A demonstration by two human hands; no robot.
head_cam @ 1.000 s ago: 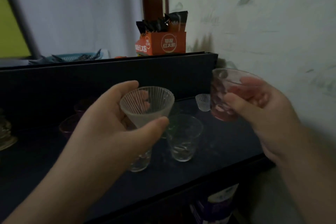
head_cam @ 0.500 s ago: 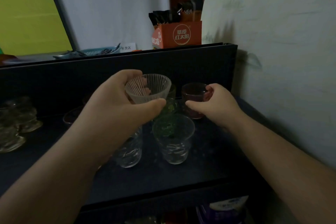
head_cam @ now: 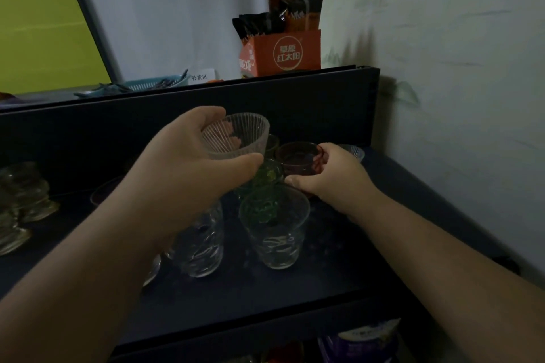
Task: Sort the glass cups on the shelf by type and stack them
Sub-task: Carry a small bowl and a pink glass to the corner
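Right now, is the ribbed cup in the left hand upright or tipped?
Roughly upright: the ribbed cup has its open rim facing up, and the left hand holds it above the shelf.

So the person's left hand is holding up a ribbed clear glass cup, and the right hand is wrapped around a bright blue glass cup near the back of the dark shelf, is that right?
Not quite: the cup in the right hand is a reddish tinted glass cup, not blue. The head view shows it. The rest holds: the left hand holds up the ribbed clear glass cup, and the reddish one sits near the back of the dark shelf.
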